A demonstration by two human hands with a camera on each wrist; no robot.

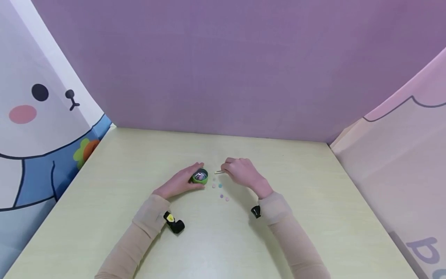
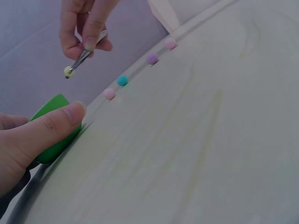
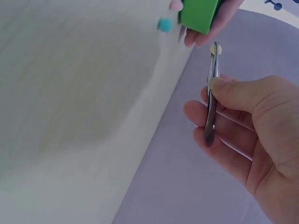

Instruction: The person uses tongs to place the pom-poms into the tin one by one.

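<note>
My left hand (image 1: 181,180) holds a small green bowl (image 1: 201,181) on the table, with the thumb on one side and fingers on the other. Inside, the bowl looks shiny like metal, and something small and pinkish lies in it. To its right, my right hand (image 1: 242,171) pinches metal tweezers (image 3: 212,107) between thumb and fingers. The tweezer tips grip a small pale yellow ball (image 2: 69,71), raised above the table and apart from the bowl. Small balls lie on the table between the hands: a blue one (image 2: 122,80), a purple one (image 2: 152,58) and pink ones (image 2: 109,94).
The pale wooden table (image 1: 216,248) meets a purple backdrop (image 1: 223,77) at its far edge. Printed cloths hang at the left (image 1: 35,135) and right (image 1: 393,174). A black wrist device (image 1: 175,224) is strapped at the left sleeve, another (image 1: 256,211) at the right.
</note>
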